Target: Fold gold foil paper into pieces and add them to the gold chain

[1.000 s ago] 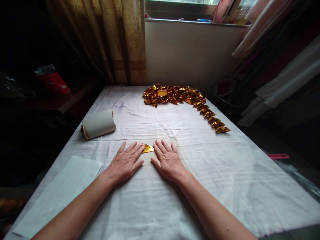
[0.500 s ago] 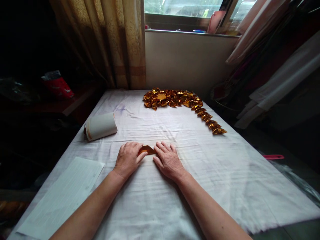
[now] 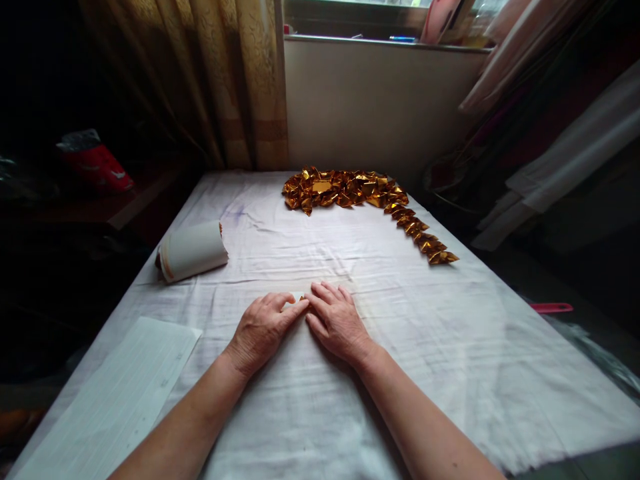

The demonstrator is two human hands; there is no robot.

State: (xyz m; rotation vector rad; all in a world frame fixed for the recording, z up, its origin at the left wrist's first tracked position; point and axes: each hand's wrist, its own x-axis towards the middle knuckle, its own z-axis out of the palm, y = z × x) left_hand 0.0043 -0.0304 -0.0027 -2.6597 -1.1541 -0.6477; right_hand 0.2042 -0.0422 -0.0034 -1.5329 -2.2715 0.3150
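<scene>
A small folded piece of gold foil paper (image 3: 301,297) lies on the table between my hands, mostly covered by them; a bit of pale backing shows too. My left hand (image 3: 263,328) has its fingers curled at the paper's left side, the thumb stretched along it towards the right hand. With fingers out flat, my right hand (image 3: 337,319) rests on the cloth, its fingertips over the paper's right end. Across the far side of the table lies a chain of folded gold foil pieces (image 3: 350,189), trailing down to the right.
A roll with pale backing (image 3: 195,252) lies on the left of the white-clothed table (image 3: 420,373). A pale lined sheet (image 3: 117,393) is by my left forearm. A curtain (image 3: 250,87), hanging clothes (image 3: 565,167) and a pink handle (image 3: 551,307) surround the table.
My left thumb has swung up and right to my right hand, and the gold paper is now largely hidden. My right hand stays nearly still. The view has tilted slightly downward.
</scene>
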